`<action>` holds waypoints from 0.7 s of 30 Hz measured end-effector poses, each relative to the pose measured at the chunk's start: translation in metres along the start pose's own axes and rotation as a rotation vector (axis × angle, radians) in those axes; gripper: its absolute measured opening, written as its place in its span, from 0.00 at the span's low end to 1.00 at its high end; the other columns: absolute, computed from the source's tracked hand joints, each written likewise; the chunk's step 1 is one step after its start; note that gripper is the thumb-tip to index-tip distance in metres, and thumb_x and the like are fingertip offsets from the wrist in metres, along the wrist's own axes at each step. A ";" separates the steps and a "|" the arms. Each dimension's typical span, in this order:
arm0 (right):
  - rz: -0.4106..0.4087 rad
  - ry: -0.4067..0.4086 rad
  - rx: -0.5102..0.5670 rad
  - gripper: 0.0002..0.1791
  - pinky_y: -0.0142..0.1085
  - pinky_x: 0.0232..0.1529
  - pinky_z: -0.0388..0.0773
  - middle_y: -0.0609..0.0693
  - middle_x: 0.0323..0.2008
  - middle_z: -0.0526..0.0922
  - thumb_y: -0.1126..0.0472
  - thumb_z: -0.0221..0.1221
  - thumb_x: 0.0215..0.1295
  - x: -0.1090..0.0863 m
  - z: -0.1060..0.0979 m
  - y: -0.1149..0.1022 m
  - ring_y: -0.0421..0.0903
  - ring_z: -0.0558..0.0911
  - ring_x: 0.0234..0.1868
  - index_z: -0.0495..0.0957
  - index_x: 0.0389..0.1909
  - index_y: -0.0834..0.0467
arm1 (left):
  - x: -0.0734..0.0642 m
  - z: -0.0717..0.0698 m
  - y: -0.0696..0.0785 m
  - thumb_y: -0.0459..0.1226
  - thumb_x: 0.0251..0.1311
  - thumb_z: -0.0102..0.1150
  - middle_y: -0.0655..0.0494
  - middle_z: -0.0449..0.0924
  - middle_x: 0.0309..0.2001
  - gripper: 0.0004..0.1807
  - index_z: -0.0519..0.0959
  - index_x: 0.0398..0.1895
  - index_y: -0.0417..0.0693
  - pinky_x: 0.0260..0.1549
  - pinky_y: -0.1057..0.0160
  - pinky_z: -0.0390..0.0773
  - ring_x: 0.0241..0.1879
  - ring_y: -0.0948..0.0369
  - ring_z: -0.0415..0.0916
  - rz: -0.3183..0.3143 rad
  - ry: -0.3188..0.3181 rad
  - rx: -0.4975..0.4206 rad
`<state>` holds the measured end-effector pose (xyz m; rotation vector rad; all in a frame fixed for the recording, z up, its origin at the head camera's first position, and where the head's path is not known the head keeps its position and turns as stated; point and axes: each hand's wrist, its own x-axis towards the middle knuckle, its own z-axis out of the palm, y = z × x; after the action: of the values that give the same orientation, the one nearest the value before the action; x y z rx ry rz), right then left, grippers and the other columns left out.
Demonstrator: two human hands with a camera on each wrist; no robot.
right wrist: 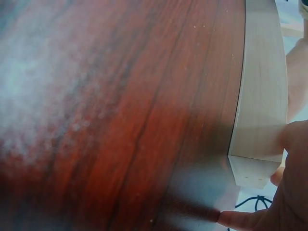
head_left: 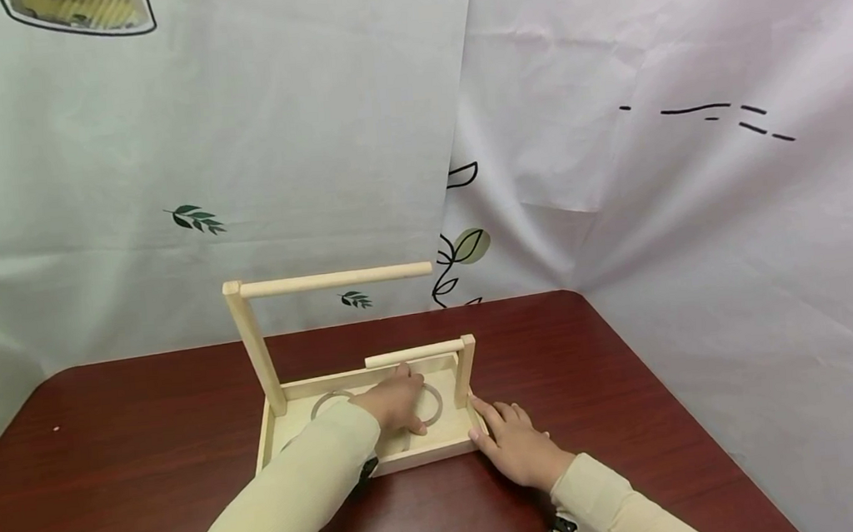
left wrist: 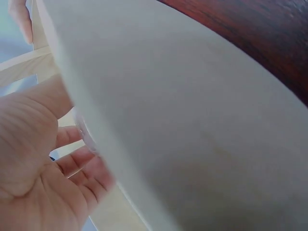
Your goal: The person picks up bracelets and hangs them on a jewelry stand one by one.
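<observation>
Located thin grey round ring (head_left: pixel 441 403) of unclear material at three o'clock from nearer left hand (head_left: pixel 394 398), inside pale rectangular wooden tray (head_left: pixel 441 453) running nine-to-three. Cannot tell whether gripped by left fingers. Observed right hand (head_left: pixel 519 449) at four o'clock, with extended fingers touching tray corner.

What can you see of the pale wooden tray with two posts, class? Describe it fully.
The shallow, rectangular, pale wooden tray sits on the red-brown wooden table. A tall square post at its left end carries a long round rod pointing right; a shorter square post at the right carries a shorter rod pointing left. Thin greyish rings show inside. The left hand reaches in; the right hand touches its near right corner.
</observation>
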<state>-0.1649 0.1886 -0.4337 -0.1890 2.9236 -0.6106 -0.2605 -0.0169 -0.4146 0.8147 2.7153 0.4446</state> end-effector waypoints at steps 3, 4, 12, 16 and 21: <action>-0.004 -0.004 0.000 0.31 0.78 0.44 0.58 0.62 0.64 0.65 0.41 0.45 0.73 0.000 0.001 -0.001 0.67 0.59 0.68 0.58 0.73 0.46 | -0.002 0.000 -0.001 0.40 0.42 0.79 0.40 0.66 0.54 0.42 0.70 0.61 0.33 0.53 0.55 0.70 0.52 0.49 0.64 0.003 -0.003 -0.013; -0.005 -0.005 -0.001 0.31 0.78 0.44 0.58 0.62 0.64 0.65 0.41 0.45 0.73 -0.001 0.001 -0.001 0.66 0.59 0.68 0.58 0.73 0.46 | -0.004 -0.001 -0.001 0.40 0.42 0.79 0.40 0.66 0.54 0.43 0.70 0.62 0.33 0.53 0.55 0.70 0.53 0.49 0.64 0.005 -0.003 -0.021; -0.008 -0.002 0.004 0.31 0.78 0.44 0.58 0.62 0.64 0.65 0.40 0.45 0.73 0.000 0.002 -0.001 0.65 0.60 0.68 0.58 0.73 0.45 | -0.012 -0.009 -0.006 0.37 0.38 0.79 0.39 0.69 0.57 0.38 0.72 0.55 0.40 0.58 0.51 0.67 0.59 0.45 0.66 -0.005 0.040 -0.059; -0.006 -0.005 0.006 0.32 0.78 0.44 0.58 0.61 0.65 0.65 0.40 0.45 0.73 0.001 0.001 0.001 0.63 0.60 0.68 0.57 0.74 0.45 | -0.016 -0.011 -0.009 0.37 0.38 0.79 0.39 0.68 0.56 0.37 0.72 0.55 0.41 0.57 0.51 0.69 0.58 0.46 0.66 -0.006 0.049 -0.076; 0.004 -0.020 0.004 0.32 0.78 0.45 0.57 0.61 0.66 0.64 0.40 0.45 0.73 0.001 0.001 0.001 0.64 0.59 0.68 0.56 0.74 0.44 | -0.023 -0.015 -0.013 0.38 0.40 0.78 0.38 0.66 0.63 0.45 0.66 0.65 0.42 0.58 0.47 0.68 0.62 0.46 0.66 -0.049 0.039 -0.141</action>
<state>-0.1661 0.1892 -0.4355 -0.1878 2.9032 -0.6103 -0.2536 -0.0430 -0.4018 0.7073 2.6957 0.6388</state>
